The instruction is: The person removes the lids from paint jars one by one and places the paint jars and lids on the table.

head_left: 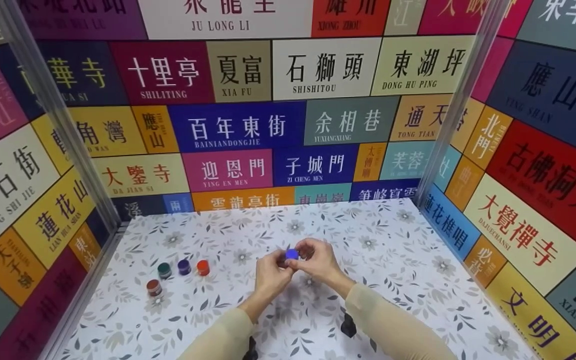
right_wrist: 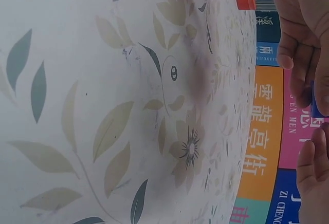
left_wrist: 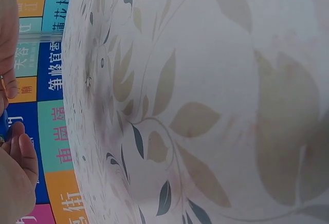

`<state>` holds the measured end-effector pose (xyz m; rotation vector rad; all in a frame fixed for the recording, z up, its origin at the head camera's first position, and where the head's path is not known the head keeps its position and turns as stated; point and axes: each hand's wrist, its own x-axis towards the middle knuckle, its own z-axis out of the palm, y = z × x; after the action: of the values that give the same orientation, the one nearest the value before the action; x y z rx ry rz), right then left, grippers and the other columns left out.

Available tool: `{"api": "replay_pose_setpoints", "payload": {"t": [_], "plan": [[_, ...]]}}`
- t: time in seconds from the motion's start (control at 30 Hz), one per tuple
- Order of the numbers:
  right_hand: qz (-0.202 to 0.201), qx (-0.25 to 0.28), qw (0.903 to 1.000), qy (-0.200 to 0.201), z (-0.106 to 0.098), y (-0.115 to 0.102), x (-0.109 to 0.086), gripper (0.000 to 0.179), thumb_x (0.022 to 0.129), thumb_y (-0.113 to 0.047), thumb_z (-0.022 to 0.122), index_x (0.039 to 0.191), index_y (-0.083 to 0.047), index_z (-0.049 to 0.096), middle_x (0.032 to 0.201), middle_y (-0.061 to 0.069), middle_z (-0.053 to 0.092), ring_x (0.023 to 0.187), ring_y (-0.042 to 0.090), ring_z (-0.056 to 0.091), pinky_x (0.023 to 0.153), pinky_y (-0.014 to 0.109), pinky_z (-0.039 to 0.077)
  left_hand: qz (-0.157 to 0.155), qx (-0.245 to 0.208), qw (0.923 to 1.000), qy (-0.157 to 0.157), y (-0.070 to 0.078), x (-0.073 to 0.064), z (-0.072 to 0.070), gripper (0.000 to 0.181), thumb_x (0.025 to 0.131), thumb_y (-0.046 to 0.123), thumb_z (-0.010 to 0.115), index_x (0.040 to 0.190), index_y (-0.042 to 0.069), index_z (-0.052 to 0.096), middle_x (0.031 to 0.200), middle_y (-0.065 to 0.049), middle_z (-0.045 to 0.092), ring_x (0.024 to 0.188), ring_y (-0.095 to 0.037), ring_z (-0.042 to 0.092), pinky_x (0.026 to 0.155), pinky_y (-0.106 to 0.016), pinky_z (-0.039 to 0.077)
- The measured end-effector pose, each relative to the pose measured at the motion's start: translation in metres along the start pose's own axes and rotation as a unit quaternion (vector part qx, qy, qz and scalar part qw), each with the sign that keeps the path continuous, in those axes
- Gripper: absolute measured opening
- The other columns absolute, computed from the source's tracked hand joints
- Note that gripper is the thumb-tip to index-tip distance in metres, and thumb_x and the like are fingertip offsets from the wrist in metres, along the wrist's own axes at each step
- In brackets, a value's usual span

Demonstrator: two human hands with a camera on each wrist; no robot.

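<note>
A small jar with a blue lid [head_left: 292,254] is held up between both hands over the middle of the table. The left hand [head_left: 272,272] grips it from the left with curled fingers. From the right, the right hand [head_left: 320,257] pinches at the blue lid with thumb and fingers. Part of the blue jar [right_wrist: 314,100] shows between the hands in the right wrist view; the fingers hide most of its body. To the left on the table stand small jars with lids: brown [head_left: 154,287], green [head_left: 164,271], purple [head_left: 183,267] and orange-red [head_left: 203,267].
A white cloth [head_left: 208,320] with grey leaves and flowers covers the table. Walls of coloured sign panels [head_left: 238,125] enclose the back and both sides, with clear corner posts [head_left: 68,120]. Small black objects [head_left: 348,326] show beside the forearms.
</note>
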<state>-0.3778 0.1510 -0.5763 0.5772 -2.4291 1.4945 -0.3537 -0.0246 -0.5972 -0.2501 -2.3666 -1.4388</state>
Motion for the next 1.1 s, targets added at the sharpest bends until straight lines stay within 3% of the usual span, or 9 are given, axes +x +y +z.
{"api": "replay_pose_setpoints", "payload": {"t": [0.33,0.53,0.77,1.1], "plan": [[-0.037,-0.003,0.9993,-0.003,-0.0007,-0.0027,0.0015,0.024,0.081,-0.012,0.098,0.102,-0.009,0.086,0.094,0.016,0.08,0.083,0.03,0.071,0.073,0.021,0.053,0.0,-0.001,1.0,-0.003,-0.0029,0.0017,0.0001,0.018,0.083,0.008,0.085,0.102,0.006,0.084,0.086,-0.007,0.084,0.076,-0.013,0.077,0.074,-0.028,0.065],[-0.05,-0.006,0.9986,-0.016,-0.0001,-0.0028,0.0025,0.029,0.081,-0.006,0.091,0.109,0.001,0.086,0.103,0.022,0.082,0.088,0.027,0.074,0.077,0.025,0.061,-0.003,0.007,0.9999,-0.01,-0.0034,0.0019,0.0007,0.021,0.085,0.009,0.083,0.106,0.003,0.084,0.088,-0.007,0.085,0.078,-0.013,0.078,0.076,-0.028,0.066],[-0.065,-0.01,0.9977,-0.015,0.002,0.0003,0.0033,0.031,0.078,-0.004,0.087,0.109,-0.005,0.088,0.101,0.013,0.082,0.091,0.034,0.076,0.077,0.049,0.068,-0.002,-0.003,0.9999,-0.011,-0.002,0.0013,0.0004,0.019,0.083,0.008,0.084,0.103,0.007,0.084,0.088,-0.007,0.085,0.078,-0.014,0.078,0.078,-0.029,0.067],[-0.067,-0.016,0.9973,-0.025,0.0026,0.0014,0.0048,0.038,0.079,-0.005,0.088,0.116,-0.004,0.086,0.1,0.014,0.08,0.092,0.034,0.076,0.077,0.048,0.068,-0.006,-0.004,0.9999,-0.013,-0.0041,0.0014,0.0005,0.025,0.082,0.007,0.084,0.107,0.006,0.084,0.089,-0.008,0.085,0.079,-0.013,0.077,0.079,-0.031,0.067]]}}
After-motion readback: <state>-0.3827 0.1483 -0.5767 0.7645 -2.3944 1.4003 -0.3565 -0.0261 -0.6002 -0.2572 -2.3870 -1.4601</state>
